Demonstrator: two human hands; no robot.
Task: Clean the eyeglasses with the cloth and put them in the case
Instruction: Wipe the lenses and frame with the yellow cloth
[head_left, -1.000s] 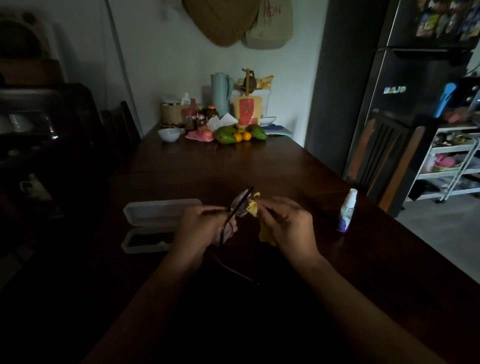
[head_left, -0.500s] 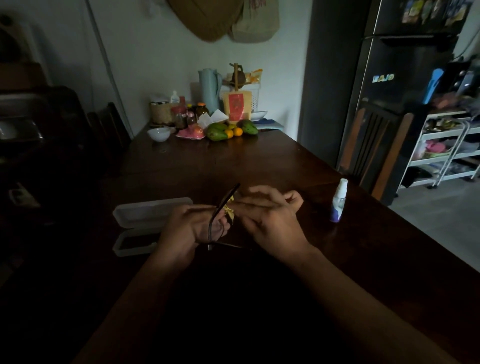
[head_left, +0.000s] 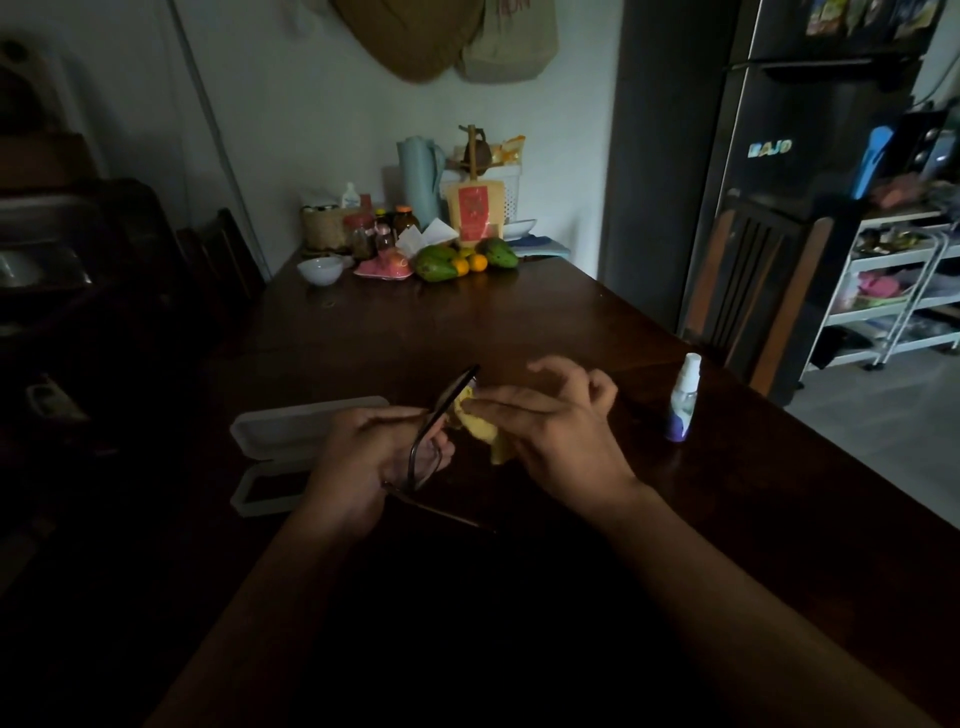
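one pair of eyeglasses (head_left: 432, 415), lengthwise near-to-far

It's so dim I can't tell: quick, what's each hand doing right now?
Left hand: closed, holding the eyeglasses by the frame.
Right hand: closed, pinching the yellow cloth against the eyeglasses.

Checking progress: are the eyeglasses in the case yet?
No, the left hand holds the eyeglasses beside the open case while the right hand holds the cloth against them.
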